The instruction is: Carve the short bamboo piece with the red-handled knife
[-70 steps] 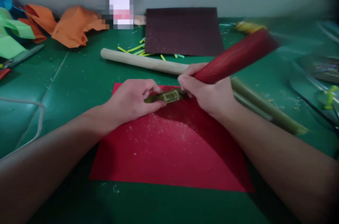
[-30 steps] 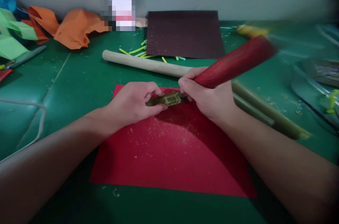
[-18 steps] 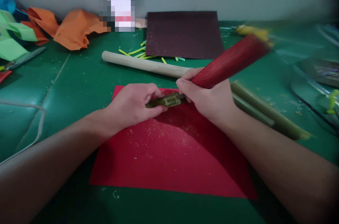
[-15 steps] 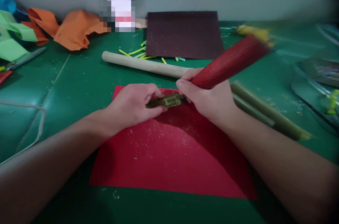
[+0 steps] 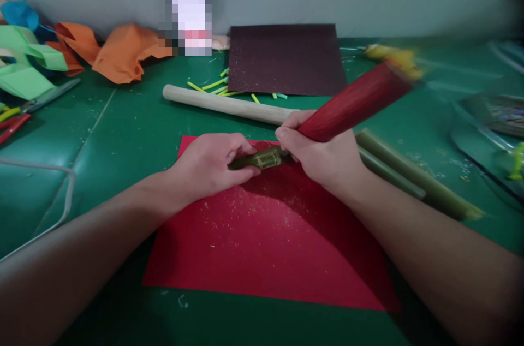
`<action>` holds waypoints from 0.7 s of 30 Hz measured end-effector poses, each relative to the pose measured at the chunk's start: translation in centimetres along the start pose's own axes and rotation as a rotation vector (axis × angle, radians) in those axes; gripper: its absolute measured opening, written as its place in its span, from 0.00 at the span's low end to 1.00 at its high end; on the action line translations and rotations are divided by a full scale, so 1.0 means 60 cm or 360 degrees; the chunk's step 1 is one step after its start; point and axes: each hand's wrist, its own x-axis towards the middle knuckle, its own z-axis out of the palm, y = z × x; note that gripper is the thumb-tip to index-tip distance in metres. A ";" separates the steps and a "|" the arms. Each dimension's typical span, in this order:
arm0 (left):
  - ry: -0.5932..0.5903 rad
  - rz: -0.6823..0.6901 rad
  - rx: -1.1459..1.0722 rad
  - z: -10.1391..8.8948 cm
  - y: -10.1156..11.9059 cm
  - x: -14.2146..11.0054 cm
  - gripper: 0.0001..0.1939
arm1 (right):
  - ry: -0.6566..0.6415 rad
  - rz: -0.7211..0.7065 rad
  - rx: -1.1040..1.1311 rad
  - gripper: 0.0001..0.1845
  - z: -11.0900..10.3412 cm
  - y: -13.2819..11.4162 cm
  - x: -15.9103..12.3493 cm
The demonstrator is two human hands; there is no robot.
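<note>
With the thumb and fingers of my left hand [image 5: 210, 163], I hold a short dark green bamboo piece [image 5: 268, 160] that bears pale scratched lines. My right hand [image 5: 327, 157] is wrapped round a carving tool [image 5: 354, 100] with a thick red handle, which slants up to the right and has yellow material at its far end. The tool's tip meets the right part of the bamboo, but my fingers mostly hide it. Both hands are over a red sheet [image 5: 270, 258] scattered with fine shavings.
Behind my hands lies a pale wooden rod [image 5: 225, 103], with a dark sheet [image 5: 286, 59] and short yellow-green pieces [image 5: 215, 84] beyond. Green bamboo lengths [image 5: 429, 185] rest at right. Crumpled orange material [image 5: 120, 57], red-handled scissors [image 5: 16, 129] and a pale cable [image 5: 69, 193] are at left.
The whole view has shifted slightly, so things appear a little lower and further right. Both hands keep their grips, and the tool's tip stays at the bamboo.
</note>
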 end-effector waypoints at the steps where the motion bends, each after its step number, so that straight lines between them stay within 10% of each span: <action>1: -0.0003 0.0001 0.0003 0.000 0.000 0.000 0.12 | -0.0010 -0.0027 0.0009 0.15 0.000 0.001 0.001; 21: -0.0020 -0.0030 -0.0051 0.000 -0.001 0.000 0.12 | -0.0036 -0.0191 0.0088 0.14 0.000 0.014 0.000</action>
